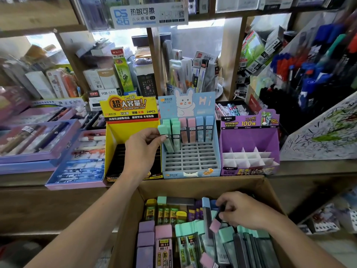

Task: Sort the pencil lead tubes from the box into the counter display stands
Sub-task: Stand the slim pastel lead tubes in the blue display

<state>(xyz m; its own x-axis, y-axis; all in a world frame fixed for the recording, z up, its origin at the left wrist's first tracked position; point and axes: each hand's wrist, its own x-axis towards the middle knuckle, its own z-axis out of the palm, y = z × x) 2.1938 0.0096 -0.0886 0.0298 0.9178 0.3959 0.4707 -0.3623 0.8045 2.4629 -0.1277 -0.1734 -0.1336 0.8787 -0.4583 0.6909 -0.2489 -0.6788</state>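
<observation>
My left hand [142, 149] pinches a mint-capped lead tube [165, 137] at the left column of the blue rabbit display stand [190, 167]. That stand holds mint, pink and blue tubes [193, 129] along its back row. My right hand [244, 210] is down in the cardboard box [195, 183] and grips a pink-capped tube [217, 222]. The box holds several tubes with mint, purple, pink, yellow and blue caps [185, 238]. A yellow stand [116, 136] sits left of the blue one, and a purple stand [249, 140] with white dividers sits to the right.
Purple trays of pens [38, 144] lie on the counter at left. Shelves behind hold stationery boxes [108, 78]. A rack of marker pens [313, 78] rises at right, above a scribbled test sheet [326, 132].
</observation>
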